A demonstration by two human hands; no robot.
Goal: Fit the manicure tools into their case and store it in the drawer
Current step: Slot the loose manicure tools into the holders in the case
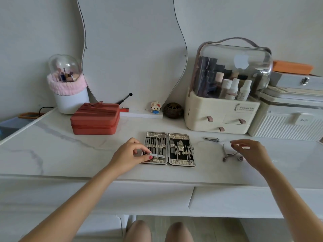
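The silver manicure case (169,148) lies open flat on the white marble tabletop, with several metal tools held in both halves. My left hand (130,155) pinches a small nail clipper (158,156) against the lower part of the case's left half. My right hand (250,151) hovers with loosely bent fingers over cuticle nippers (229,153) that lie on the table right of the case. A second, slim nail clipper (211,139) lies beyond them. Two closed drawer fronts (234,200) run under the tabletop edge.
A red zipped pouch (95,118) sits behind the case at the left. A cream cosmetics organiser (223,105) with a clear lid and a white ribbed box (286,123) stand at the back right. A brush holder (68,88), a mirror, a small figure and a dark ball line the back.
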